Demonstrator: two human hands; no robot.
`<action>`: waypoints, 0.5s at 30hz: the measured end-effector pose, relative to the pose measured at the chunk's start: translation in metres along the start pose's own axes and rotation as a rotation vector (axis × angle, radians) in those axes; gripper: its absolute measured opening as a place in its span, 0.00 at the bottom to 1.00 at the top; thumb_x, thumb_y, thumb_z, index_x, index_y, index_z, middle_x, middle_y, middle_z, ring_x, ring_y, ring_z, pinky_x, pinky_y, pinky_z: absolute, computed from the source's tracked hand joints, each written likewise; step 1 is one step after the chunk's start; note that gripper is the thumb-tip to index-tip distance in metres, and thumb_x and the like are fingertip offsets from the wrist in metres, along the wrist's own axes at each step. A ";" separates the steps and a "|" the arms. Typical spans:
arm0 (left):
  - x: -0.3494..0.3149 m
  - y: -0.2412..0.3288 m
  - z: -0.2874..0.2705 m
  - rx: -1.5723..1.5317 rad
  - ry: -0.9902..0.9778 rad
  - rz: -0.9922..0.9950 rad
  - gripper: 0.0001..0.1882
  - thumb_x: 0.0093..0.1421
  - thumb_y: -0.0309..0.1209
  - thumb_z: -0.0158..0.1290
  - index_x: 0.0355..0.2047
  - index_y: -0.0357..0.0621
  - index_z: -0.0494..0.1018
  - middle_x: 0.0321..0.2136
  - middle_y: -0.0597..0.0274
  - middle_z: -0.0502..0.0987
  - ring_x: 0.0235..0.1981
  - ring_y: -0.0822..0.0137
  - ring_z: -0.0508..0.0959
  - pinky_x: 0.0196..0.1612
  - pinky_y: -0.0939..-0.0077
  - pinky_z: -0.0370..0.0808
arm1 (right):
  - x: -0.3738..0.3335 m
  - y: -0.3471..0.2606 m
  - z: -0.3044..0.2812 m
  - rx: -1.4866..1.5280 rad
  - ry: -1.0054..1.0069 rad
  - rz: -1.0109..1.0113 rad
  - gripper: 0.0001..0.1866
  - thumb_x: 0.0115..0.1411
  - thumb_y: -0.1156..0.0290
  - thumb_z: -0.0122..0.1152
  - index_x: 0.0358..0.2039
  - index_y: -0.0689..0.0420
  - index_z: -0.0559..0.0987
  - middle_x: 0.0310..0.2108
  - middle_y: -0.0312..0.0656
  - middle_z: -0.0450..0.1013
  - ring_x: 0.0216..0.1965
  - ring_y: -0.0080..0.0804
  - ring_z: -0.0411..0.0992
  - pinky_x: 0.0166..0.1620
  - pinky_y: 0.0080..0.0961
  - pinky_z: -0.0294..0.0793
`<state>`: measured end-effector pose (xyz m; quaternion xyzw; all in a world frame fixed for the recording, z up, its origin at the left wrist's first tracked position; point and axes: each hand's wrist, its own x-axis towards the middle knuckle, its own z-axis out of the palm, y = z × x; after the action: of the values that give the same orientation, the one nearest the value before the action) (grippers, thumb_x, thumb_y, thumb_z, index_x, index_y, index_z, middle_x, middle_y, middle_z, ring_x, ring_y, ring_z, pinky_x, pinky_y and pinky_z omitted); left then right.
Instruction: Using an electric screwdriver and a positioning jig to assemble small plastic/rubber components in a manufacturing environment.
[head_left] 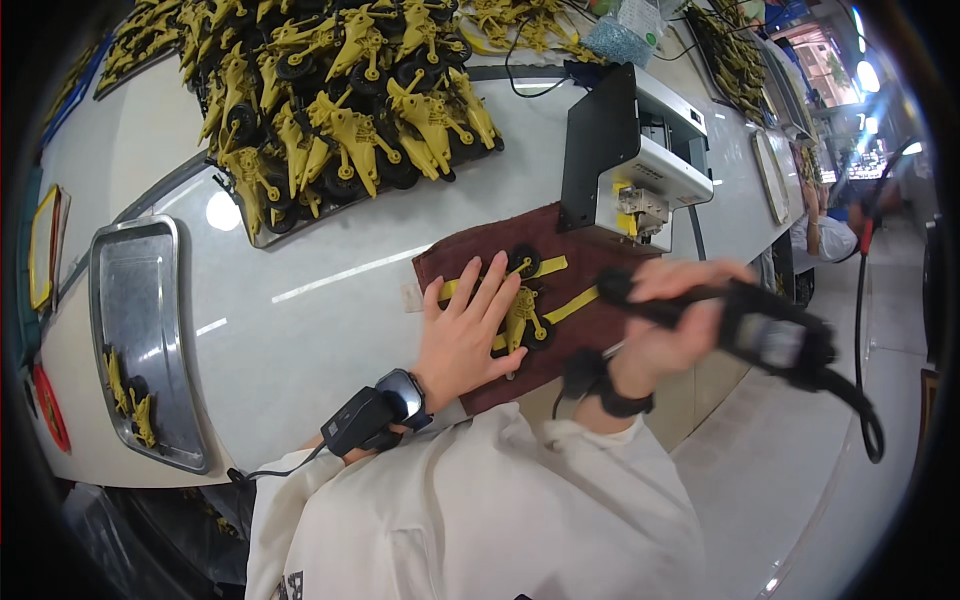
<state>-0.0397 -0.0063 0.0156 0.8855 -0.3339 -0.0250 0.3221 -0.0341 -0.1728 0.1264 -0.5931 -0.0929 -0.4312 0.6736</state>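
My left hand lies flat with its fingers stretched out over a yellow toy motorcycle part with black wheels. The part rests on a dark maroon cloth, partly hidden under my fingers. Strips of yellow tape lie on the cloth beside it. Off to the right, my right hand is wrapped round a black electric screwdriver, held above the cloth's right side and apart from the toy part. Motion blurs this hand and tool. A cable loops from the screwdriver's right end.
A black and white screw feeder stands just beyond the cloth. Many yellow toy motorcycle bodies fill a tray at the far left. Nearer, a metal tray holds a few yellow parts. Another person sits at the far right.
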 end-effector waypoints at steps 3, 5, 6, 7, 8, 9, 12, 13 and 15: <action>0.002 0.004 0.000 -0.023 0.013 0.040 0.44 0.41 0.50 0.60 0.57 0.47 0.61 0.63 0.57 0.53 0.61 0.54 0.56 0.58 0.48 0.48 | 0.053 -0.028 -0.010 -0.203 0.278 -0.222 0.25 0.54 0.70 0.58 0.49 0.67 0.62 0.20 0.41 0.68 0.16 0.25 0.66 0.23 0.24 0.69; -0.003 -0.001 0.000 -0.044 0.031 0.019 0.43 0.41 0.50 0.60 0.57 0.47 0.61 0.63 0.56 0.53 0.61 0.54 0.56 0.58 0.48 0.47 | 0.069 -0.007 -0.019 -0.309 0.321 -0.199 0.25 0.54 0.70 0.57 0.50 0.67 0.63 0.19 0.39 0.67 0.16 0.24 0.65 0.22 0.22 0.68; -0.004 -0.005 0.001 -0.076 0.039 0.020 0.43 0.41 0.49 0.60 0.57 0.47 0.62 0.63 0.55 0.53 0.61 0.53 0.56 0.58 0.48 0.47 | 0.073 0.007 -0.022 -0.404 0.279 -0.244 0.24 0.54 0.72 0.56 0.50 0.67 0.63 0.18 0.39 0.67 0.16 0.24 0.65 0.22 0.20 0.68; -0.004 -0.006 0.002 -0.082 0.041 0.025 0.43 0.41 0.49 0.60 0.57 0.47 0.62 0.63 0.55 0.53 0.61 0.53 0.56 0.58 0.48 0.47 | 0.073 0.017 -0.024 -0.435 0.270 -0.212 0.23 0.54 0.72 0.56 0.48 0.68 0.64 0.17 0.39 0.67 0.16 0.24 0.66 0.22 0.20 0.68; -0.004 -0.007 0.002 -0.119 0.043 0.027 0.43 0.41 0.49 0.60 0.56 0.47 0.62 0.63 0.55 0.53 0.62 0.53 0.55 0.59 0.47 0.45 | 0.071 0.018 -0.024 -0.372 0.252 -0.132 0.22 0.53 0.72 0.57 0.46 0.67 0.64 0.18 0.39 0.67 0.16 0.24 0.66 0.23 0.20 0.68; -0.005 -0.005 0.001 -0.144 0.037 0.025 0.42 0.41 0.49 0.60 0.56 0.46 0.62 0.63 0.54 0.53 0.62 0.52 0.54 0.59 0.45 0.44 | 0.069 0.018 -0.027 -0.301 0.244 -0.045 0.21 0.53 0.73 0.57 0.45 0.67 0.64 0.18 0.39 0.67 0.16 0.23 0.66 0.23 0.20 0.68; -0.002 -0.002 0.000 -0.067 0.046 0.064 0.43 0.41 0.49 0.60 0.57 0.46 0.62 0.63 0.55 0.52 0.63 0.52 0.53 0.60 0.42 0.40 | 0.051 -0.001 -0.024 -0.363 0.149 0.164 0.20 0.53 0.72 0.58 0.44 0.66 0.64 0.18 0.39 0.67 0.15 0.24 0.65 0.22 0.20 0.67; 0.000 -0.003 -0.001 -0.067 0.056 0.056 0.43 0.41 0.49 0.60 0.57 0.46 0.62 0.63 0.55 0.52 0.63 0.52 0.53 0.60 0.42 0.40 | 0.036 0.000 -0.022 -0.278 0.093 0.155 0.22 0.53 0.71 0.57 0.45 0.66 0.62 0.19 0.40 0.66 0.15 0.26 0.64 0.22 0.23 0.68; -0.002 -0.005 -0.002 -0.093 0.034 0.064 0.43 0.41 0.50 0.60 0.57 0.46 0.61 0.64 0.55 0.52 0.64 0.52 0.51 0.60 0.39 0.36 | 0.013 -0.008 -0.008 -0.177 0.053 0.134 0.24 0.53 0.68 0.56 0.47 0.66 0.60 0.19 0.42 0.66 0.14 0.29 0.64 0.22 0.26 0.68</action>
<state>-0.0377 -0.0014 0.0134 0.8588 -0.3550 -0.0150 0.3691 -0.0348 -0.1855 0.1377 -0.6434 0.0031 -0.4071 0.6483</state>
